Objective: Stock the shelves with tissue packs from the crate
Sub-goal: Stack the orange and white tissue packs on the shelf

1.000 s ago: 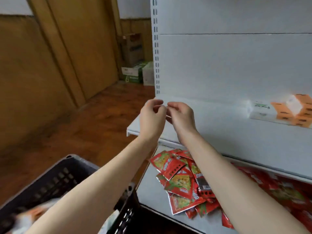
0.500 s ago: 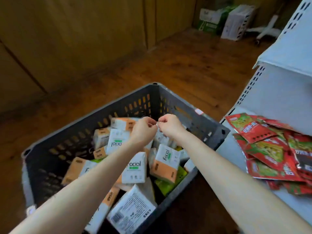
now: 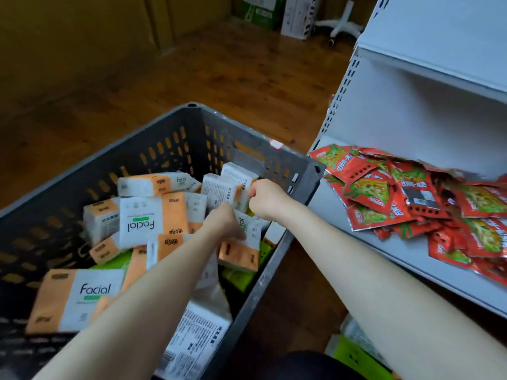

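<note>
Soft rectangular orange-and-white film-wrapped tissue packs [image 3: 141,220] lay heaped, loose and tilted, in a dark grey slotted plastic crate [image 3: 175,138]. The left hand [image 3: 223,222] gripped an upright orange-based pack [image 3: 238,255], thumb laid across its face. The right hand [image 3: 264,200] was balled at the edge of a white printed pack [image 3: 219,187]; whether it pinched the wrap could not be told. Just beside the crate stood a white metal shelf unit [image 3: 397,113] carrying glossy red foil sachets [image 3: 384,193]. Beneath was a brown wooden plank floor [image 3: 192,64].

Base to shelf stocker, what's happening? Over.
Left hand in crate on tissue pack, fingers hidden. Right hand curled at second pack, grip unclear. Nothing blocking.
</note>
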The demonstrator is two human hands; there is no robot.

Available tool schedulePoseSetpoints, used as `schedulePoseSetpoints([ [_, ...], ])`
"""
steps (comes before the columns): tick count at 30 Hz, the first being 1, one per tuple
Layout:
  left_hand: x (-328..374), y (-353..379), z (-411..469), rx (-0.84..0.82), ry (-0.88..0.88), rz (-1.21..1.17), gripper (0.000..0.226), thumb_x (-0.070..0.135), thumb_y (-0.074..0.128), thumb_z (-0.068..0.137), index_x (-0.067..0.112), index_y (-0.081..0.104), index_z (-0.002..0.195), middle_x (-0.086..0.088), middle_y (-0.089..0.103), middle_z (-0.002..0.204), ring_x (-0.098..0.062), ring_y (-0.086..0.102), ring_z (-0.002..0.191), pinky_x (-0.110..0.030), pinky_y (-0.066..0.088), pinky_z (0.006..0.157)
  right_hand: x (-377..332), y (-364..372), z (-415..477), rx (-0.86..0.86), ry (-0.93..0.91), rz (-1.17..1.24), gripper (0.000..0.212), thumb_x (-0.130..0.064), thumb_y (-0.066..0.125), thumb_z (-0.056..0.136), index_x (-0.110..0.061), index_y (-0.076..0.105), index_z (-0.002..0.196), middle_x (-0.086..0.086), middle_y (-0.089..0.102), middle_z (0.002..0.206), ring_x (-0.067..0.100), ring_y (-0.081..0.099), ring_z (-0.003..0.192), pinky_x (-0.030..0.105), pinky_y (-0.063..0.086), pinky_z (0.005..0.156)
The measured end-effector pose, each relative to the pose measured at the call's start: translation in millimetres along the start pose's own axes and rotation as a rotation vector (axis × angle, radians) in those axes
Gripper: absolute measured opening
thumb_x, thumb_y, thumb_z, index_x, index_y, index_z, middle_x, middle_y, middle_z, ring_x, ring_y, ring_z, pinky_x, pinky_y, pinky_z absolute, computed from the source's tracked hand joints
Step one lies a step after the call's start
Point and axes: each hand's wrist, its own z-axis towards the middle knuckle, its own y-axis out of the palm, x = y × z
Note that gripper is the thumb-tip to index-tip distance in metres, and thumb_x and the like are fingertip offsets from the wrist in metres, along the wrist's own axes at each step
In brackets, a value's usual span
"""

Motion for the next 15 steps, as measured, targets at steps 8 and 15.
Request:
schedulePoseSetpoints([
  [8, 12.1, -68.5, -40.2, 0.220, 0.108, -0.569, 0.042, 0.020, 0.062, 0.081, 0.013, 0.044, 0.118, -0.006, 0.055, 0.095, -0.025, 0.060, 0.087, -0.040, 0.054, 0.070, 12.0, -20.7, -12.6, 0.141, -0.027, 0.124, 0.026, -0.014, 0.049, 0.091, 0.000, 0.060, 0.111, 0.009, 0.056, 0.094, 0.020, 0.051, 0.084, 0.025, 0.038, 0.068],
  [15, 66.4, -99.1, -89.3, 0.334, 0.164, -0.934, 0.016, 0.010, 0.057, 0.081, 0.012, 0.042, 0.087, -0.018, 0.065, 0.098, -0.024, 0.065, 0.080, -0.035, 0.057, 0.057, 31.6, -83.2, -40.4, 0.278, -0.163, 0.190, 0.027, -0.026, 0.055, 0.090, -0.011, 0.062, 0.112, 0.003, 0.055, 0.104, 0.023, 0.054, 0.098, 0.031, 0.044, 0.078],
])
